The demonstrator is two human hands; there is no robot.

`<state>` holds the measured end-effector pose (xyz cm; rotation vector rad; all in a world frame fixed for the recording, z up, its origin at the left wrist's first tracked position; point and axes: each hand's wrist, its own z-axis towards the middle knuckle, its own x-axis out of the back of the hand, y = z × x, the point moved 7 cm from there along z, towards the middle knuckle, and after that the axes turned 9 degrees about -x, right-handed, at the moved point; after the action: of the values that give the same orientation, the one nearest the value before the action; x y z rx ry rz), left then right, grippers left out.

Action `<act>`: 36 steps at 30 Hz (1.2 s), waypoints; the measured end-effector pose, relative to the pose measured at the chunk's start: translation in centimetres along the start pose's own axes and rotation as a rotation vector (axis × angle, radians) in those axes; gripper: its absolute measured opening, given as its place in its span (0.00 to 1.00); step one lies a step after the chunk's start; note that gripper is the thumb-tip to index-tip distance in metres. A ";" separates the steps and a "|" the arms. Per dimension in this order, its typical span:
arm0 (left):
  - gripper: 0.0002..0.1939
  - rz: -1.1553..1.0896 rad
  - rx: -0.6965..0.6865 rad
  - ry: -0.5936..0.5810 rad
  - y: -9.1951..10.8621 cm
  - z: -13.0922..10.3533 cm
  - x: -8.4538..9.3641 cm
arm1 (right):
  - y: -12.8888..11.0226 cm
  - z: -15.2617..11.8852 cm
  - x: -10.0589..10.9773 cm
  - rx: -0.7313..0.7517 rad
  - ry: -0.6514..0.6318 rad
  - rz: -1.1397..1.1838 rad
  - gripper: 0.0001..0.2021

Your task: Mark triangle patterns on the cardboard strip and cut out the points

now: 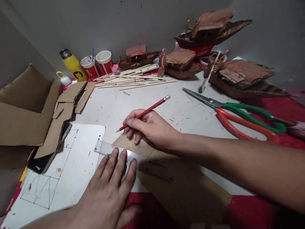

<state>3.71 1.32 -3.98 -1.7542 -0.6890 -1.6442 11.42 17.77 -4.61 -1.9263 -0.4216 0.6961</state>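
Held pencil (154, 105), blue stick (92, 54) in cup (90, 71)

Both arms are bare as far as the view reaches, wrists and fingers included. The left hand (108, 190) has straight fingers with creased knuckles and short, rounded nails; its thumb (128, 214) is dim and blurred. The right hand (156, 128) tapers into a slim wrist, and the smooth right forearm (221, 152) widens evenly from there.

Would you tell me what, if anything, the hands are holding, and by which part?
The right hand holds the slim red pencil near its sharpened tip; the left hand rests on the clear plastic ruler.
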 end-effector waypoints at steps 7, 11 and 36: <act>0.48 -0.060 0.004 -0.070 0.0 0.1 -0.4 | 0.3 -0.8 -0.9 0.050 -0.011 -0.295 0.05; 0.52 -0.128 0.033 -0.103 -0.1 -0.1 -1.1 | -0.1 -1.1 -1.9 0.215 -0.051 -0.528 0.05; 0.51 -0.212 0.048 -0.035 -0.3 0.1 -0.9 | -0.6 -1.5 -3.4 0.282 -0.143 -0.786 0.09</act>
<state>3.45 1.68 -4.82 -1.7280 -0.9511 -1.7235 9.71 15.04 -2.62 -1.2916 -1.0352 0.3400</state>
